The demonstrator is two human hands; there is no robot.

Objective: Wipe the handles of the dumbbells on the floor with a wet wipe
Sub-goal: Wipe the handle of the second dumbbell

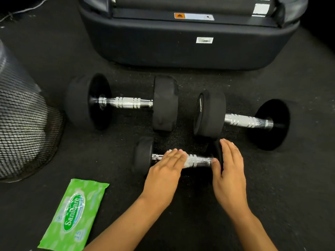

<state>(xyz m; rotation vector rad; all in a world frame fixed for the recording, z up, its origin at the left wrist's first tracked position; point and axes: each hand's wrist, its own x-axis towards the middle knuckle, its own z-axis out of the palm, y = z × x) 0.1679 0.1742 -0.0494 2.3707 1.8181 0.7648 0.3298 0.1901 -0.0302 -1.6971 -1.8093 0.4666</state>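
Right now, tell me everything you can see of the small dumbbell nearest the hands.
The small dumbbell lies on its side on the dark speckled floor, nearest the camera, in front of two larger ones. It has a shiny ringed metal handle between two black round weights that look rubbery. The left hand lies over the handle's left part with straight fingers. The right hand rests flat against the right weight, mostly hiding it, thumb by the handle's end. No wipe is visible on it.

Mesh bin (23,127) — treadmill base (190,42) beyond.
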